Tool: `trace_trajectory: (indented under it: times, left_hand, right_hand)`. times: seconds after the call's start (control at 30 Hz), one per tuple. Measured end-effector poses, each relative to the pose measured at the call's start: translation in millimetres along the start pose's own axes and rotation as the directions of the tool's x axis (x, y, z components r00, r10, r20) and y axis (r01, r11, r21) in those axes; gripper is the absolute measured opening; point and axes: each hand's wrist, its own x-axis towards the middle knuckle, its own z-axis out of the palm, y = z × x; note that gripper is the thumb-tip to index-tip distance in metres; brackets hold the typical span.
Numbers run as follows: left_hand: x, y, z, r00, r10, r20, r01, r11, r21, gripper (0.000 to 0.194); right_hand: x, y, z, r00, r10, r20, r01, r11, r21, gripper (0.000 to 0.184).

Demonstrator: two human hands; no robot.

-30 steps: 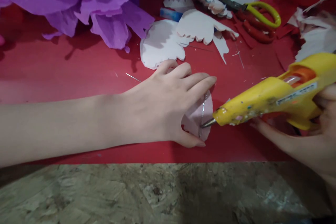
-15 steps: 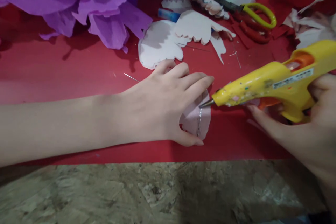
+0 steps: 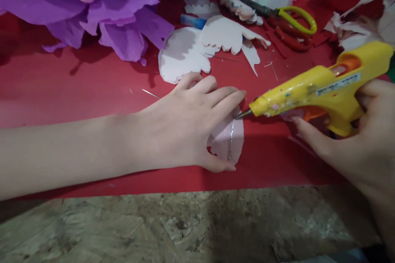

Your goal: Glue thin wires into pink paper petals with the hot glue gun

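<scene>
My right hand is wrapped around the handle of a yellow hot glue gun with an orange trigger. Its metal nozzle touches, or nearly touches, a pale pink paper piece near the fingers of my left hand. A thin shiny line of glue runs across the paper from the nozzle down to near my left thumb. Spread over the piece, my left hand presses it against the red tabletop with thumb and fingers apart. The palm hides much of the paper.
White paper cutouts lie behind my left hand. Scissors with yellow-and-red handles rest among scraps at the back. Purple paper petals fill the back left. A thin needle-like wire lies by my wrist. The red surface ends before a wood-chip board.
The glue gun's nozzle has moved a little up along the paper, and the shiny glue line reaches farther up. My left hand stays in place on the piece. The view has shifted slightly.
</scene>
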Motion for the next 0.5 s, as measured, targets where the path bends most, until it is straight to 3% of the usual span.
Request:
trace_trajectory:
  times: [0.1, 0.23, 0.33, 0.5]
  left_hand:
    - [0.6, 0.1, -0.7, 1.000, -0.004, 0.006, 0.005, 1.000, -0.006, 0.081]
    - [1.1, -0.5, -1.0, 1.000, -0.003, 0.019, 0.003, 1.000, -0.012, 0.084]
    - [1.7, -0.6, -1.9, 1.000, -0.011, 0.029, 0.011, 1.000, -0.015, 0.085]
    - [2.3, 0.0, -2.7, 0.998, -0.017, 0.058, 0.017, 1.000, -0.014, 0.084]
  right_hand:
    - [2.4, -4.0, 1.6, 0.992, 0.123, 0.003, -0.123, 0.992, 0.016, 0.079]
    - [2.6, -4.5, 3.4, 0.987, 0.157, -0.016, -0.156, 0.987, 0.038, 0.077]
    - [1.4, -1.2, 3.9, 0.991, 0.130, -0.014, -0.130, 0.991, 0.020, 0.075]
    - [-2.3, 4.1, 1.3, 0.999, -0.038, -0.034, 0.038, 0.999, -0.009, 0.071]
